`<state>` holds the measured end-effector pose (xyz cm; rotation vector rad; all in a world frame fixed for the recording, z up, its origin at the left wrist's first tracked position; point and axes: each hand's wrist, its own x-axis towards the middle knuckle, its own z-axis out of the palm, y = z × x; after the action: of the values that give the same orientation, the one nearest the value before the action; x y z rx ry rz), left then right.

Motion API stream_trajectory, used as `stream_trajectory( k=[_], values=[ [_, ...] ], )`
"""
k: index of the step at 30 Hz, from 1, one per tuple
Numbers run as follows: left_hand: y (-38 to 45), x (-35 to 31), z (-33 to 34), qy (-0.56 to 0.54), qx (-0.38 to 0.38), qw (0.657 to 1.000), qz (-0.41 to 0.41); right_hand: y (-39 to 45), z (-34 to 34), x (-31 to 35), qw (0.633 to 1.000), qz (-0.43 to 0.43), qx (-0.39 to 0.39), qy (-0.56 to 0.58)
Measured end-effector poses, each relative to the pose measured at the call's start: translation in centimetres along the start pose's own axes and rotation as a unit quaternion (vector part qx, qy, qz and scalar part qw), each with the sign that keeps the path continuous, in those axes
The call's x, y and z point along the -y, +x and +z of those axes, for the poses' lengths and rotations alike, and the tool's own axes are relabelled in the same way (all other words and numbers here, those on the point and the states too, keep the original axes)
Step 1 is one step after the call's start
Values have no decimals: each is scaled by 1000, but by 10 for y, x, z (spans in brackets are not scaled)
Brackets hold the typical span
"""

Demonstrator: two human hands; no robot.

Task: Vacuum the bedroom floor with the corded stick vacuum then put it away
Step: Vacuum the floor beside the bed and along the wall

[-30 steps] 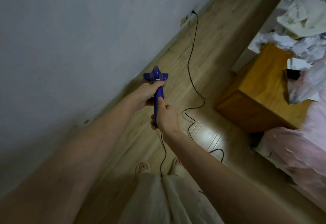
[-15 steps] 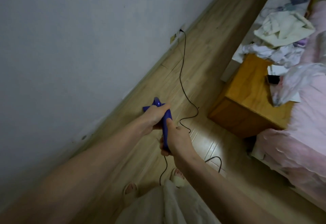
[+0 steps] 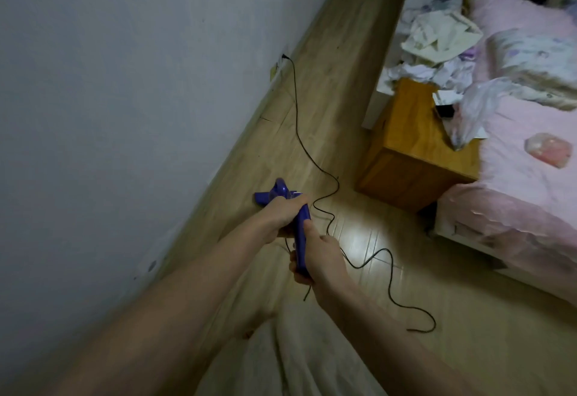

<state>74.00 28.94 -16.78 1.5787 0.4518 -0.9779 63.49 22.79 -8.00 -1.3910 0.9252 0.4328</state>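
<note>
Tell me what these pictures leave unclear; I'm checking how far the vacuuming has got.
Head view only:
- Blue plastic stick vacuum: the left hand and right hand cover most of its handle and shaft.
- Vacuum's floor head: partly behind the left hand.
- Thin black power cord: its wall plug is too small.
- Wooden bedside cabinet: items on top blurred.

floor lane (image 3: 340, 61) runs open between wall (image 3: 125, 83) and nightstand (image 3: 409, 152); black cord (image 3: 299, 136) snakes across it.
</note>
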Motion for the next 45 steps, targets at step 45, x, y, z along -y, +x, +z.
stream_trajectory(
  k=[45],
  values=[
    [182,-183,-36,-45,-10,998,-47,217,34,156,995,-59,5,-78]
  ],
)
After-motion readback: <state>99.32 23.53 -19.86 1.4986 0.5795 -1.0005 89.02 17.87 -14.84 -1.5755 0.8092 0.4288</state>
